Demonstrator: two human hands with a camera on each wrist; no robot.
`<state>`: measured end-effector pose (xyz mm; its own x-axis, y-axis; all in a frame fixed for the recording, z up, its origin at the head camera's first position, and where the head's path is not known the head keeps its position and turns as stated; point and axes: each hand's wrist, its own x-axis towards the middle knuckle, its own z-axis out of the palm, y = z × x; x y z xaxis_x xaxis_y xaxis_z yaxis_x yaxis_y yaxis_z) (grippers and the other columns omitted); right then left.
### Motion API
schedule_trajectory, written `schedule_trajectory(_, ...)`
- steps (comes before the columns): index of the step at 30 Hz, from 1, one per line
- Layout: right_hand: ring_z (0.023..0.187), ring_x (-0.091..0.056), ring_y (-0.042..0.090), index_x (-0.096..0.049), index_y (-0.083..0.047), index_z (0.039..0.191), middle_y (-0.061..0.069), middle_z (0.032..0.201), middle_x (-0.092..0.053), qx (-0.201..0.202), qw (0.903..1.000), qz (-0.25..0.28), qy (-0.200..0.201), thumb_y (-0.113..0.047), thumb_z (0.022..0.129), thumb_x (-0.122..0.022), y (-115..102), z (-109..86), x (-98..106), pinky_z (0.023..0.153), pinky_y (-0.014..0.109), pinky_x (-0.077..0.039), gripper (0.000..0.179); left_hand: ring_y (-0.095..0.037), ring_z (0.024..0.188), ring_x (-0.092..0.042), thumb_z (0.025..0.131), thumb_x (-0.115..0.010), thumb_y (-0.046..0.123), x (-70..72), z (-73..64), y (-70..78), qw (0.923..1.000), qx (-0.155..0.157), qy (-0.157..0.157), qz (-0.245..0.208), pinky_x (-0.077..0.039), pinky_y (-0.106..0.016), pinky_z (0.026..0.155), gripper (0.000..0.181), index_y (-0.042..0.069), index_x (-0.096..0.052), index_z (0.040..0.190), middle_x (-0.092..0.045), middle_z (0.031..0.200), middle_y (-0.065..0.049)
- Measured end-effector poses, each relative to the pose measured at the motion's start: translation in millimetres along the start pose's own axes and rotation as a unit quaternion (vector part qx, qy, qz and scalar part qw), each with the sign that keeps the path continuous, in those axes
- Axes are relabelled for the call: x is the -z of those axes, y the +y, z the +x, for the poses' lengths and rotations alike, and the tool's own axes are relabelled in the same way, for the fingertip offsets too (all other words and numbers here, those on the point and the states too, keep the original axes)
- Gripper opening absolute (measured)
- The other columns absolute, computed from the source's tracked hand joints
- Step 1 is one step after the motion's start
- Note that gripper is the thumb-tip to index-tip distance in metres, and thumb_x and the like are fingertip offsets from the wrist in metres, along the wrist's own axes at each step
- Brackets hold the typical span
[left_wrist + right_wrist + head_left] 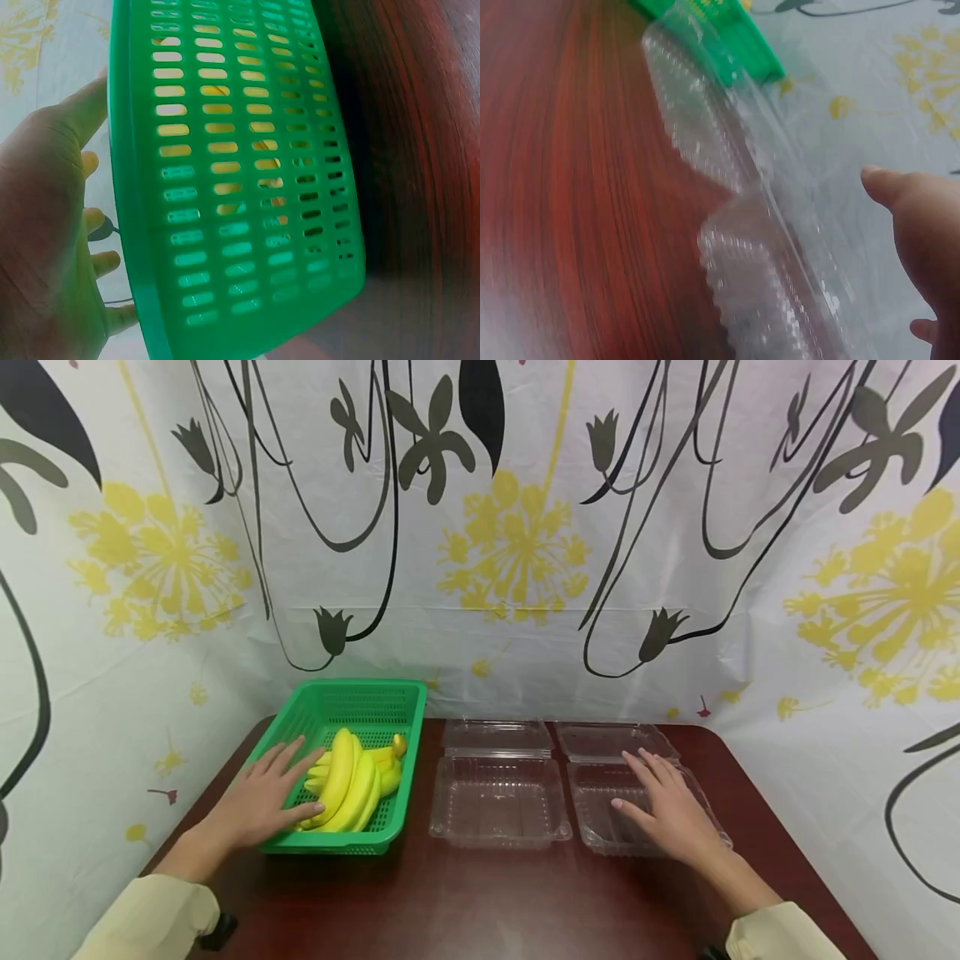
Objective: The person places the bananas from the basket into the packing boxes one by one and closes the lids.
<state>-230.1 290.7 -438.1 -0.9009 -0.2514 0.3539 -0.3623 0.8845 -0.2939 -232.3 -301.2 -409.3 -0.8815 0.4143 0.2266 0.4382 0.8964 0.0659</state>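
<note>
A green plastic basket [416,760] with slotted walls stands at the left of the table, holding several yellow bananas [347,785]. My left hand [258,797] is spread over the basket's left side, fingers extended, with nothing in its grasp; the left wrist view shows it just outside the rim. Two clear plastic clamshell boxes lie with lids raised to the back. The first box [501,802] is in the middle, and the second box [600,814] is to its right. Above this second box hovers my right hand [667,806], fingers straight and holding nothing.
The dark red-brown wooden table [480,902] has rounded back corners. Behind it and along both sides hangs a white cloth [480,668] printed with yellow and grey flowers. The basket stands close to the first box.
</note>
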Motion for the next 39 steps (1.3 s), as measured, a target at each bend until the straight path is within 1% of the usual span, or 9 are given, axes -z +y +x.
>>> schedule_trajectory(7, 0.133, -0.030, 0.048, -0.036, -0.008, 0.150, 0.024, 0.149, -0.033, -0.022, 0.9963, 0.077, 0.031, -0.037, 0.090, -0.070, -20.6, 4.6, -6.4, 0.098, 0.069, -0.028, 0.074, -0.053, 0.133, -0.027, 0.090, -0.061, 0.054, -2.6, 2.6, 6.4, 0.9983, 0.008, 0.009, -0.056, -0.029, -0.071, 0.096, 0.081, 0.011, -0.032, 0.152, -0.024, 0.153, -0.025)
schedule_trajectory(15, 0.132, -0.036, 0.044, -0.037, -0.006, 0.148, 0.023, 0.146, -0.040, -0.040, 0.9883, 0.134, 0.060, -0.030, 0.091, -0.070, -42.6, 9.2, -15.9, 0.098, 0.066, -0.032, 0.071, -0.054, 0.132, -0.027, 0.091, -0.061, 0.053, -7.6, 7.9, 14.7, 0.9912, 0.050, 0.001, -0.123, -0.028, -0.075, 0.093, 0.084, 0.014, -0.025, 0.155, -0.025, 0.152, -0.026)
schedule_trajectory(18, 0.130, -0.039, 0.044, -0.037, -0.006, 0.149, 0.024, 0.145, -0.041, -0.054, 0.9833, 0.164, 0.058, -0.029, 0.091, -0.069, -51.2, 10.7, -19.0, 0.097, 0.064, -0.034, 0.070, -0.052, 0.133, -0.028, 0.091, -0.063, 0.050, -11.1, 10.7, 16.4, 0.9877, 0.052, 0.005, -0.147, -0.029, -0.073, 0.095, 0.084, 0.012, -0.025, 0.155, -0.028, 0.151, -0.026)
schedule_trajectory(22, 0.127, -0.044, 0.042, -0.037, -0.007, 0.149, 0.022, 0.144, -0.043, -0.078, 0.9759, 0.198, 0.048, -0.029, 0.091, -0.069, -62.1, 12.6, -23.6, 0.095, 0.062, -0.039, 0.070, -0.051, 0.134, -0.028, 0.091, -0.063, 0.049, -15.0, 13.6, 16.9, 0.9835, 0.053, -0.005, -0.173, -0.030, -0.071, 0.096, 0.086, 0.009, -0.023, 0.155, -0.031, 0.149, -0.027)
schedule_trajectory(26, 0.126, -0.046, 0.039, -0.036, -0.009, 0.149, 0.021, 0.143, -0.046, -0.107, 0.9646, 0.238, 0.039, -0.030, 0.091, -0.070, -73.3, 15.1, -27.3, 0.095, 0.059, -0.040, 0.071, -0.050, 0.134, -0.028, 0.090, -0.065, 0.048, -16.8, 16.1, 16.7, 0.9804, 0.059, -0.015, -0.187, -0.030, -0.069, 0.098, 0.089, 0.006, -0.022, 0.155, -0.033, 0.148, -0.027)
schedule_trajectory(31, 0.124, -0.049, 0.043, -0.034, -0.009, 0.149, 0.027, 0.143, -0.042, -0.138, 0.9393, 0.313, 0.026, -0.024, 0.090, -0.071, -87.9, 16.4, -30.8, 0.098, 0.053, -0.043, 0.072, -0.050, 0.134, -0.030, 0.088, -0.068, 0.047, -15.9, 20.9, 21.8, 0.9781, 0.059, -0.018, -0.199, -0.031, -0.066, 0.099, 0.092, 0.002, -0.023, 0.154, -0.035, 0.148, -0.027)
schedule_trajectory(33, 0.126, -0.046, 0.044, -0.033, -0.008, 0.150, 0.028, 0.145, -0.040, -0.145, 0.9319, 0.332, 0.018, -0.022, 0.090, -0.071, -93.0, 16.7, -33.4, 0.100, 0.051, -0.041, 0.072, -0.050, 0.134, -0.030, 0.088, -0.068, 0.047, -15.8, 23.1, 25.0, 0.9767, 0.064, -0.019, -0.204, -0.031, -0.066, 0.100, 0.092, 0.001, -0.023, 0.153, -0.036, 0.148, -0.028)
schedule_trajectory(36, 0.131, -0.041, 0.043, -0.031, -0.008, 0.150, 0.026, 0.148, -0.036, -0.152, 0.9264, 0.344, 0.009, -0.020, 0.090, -0.071, -99.1, 17.7, -39.4, 0.103, 0.050, -0.038, 0.074, -0.045, 0.129, -0.038, 0.087, -0.069, 0.048, -16.9, 27.5, 29.6, 0.9752, 0.072, -0.017, -0.209, -0.037, -0.061, 0.098, 0.094, -0.001, -0.023, 0.153, -0.039, 0.144, -0.029)
schedule_trajectory(39, 0.134, -0.036, 0.043, -0.030, -0.007, 0.151, 0.024, 0.150, -0.032, -0.158, 0.9223, 0.353, 0.004, -0.019, 0.090, -0.071, -104.1, 18.4, -46.0, 0.105, 0.050, -0.035, 0.074, -0.039, 0.113, -0.050, 0.084, -0.072, 0.048, -20.0, 31.9, 33.8, 0.9749, 0.080, -0.014, -0.207, -0.044, -0.053, 0.088, 0.097, -0.003, -0.024, 0.152, -0.046, 0.136, -0.029)
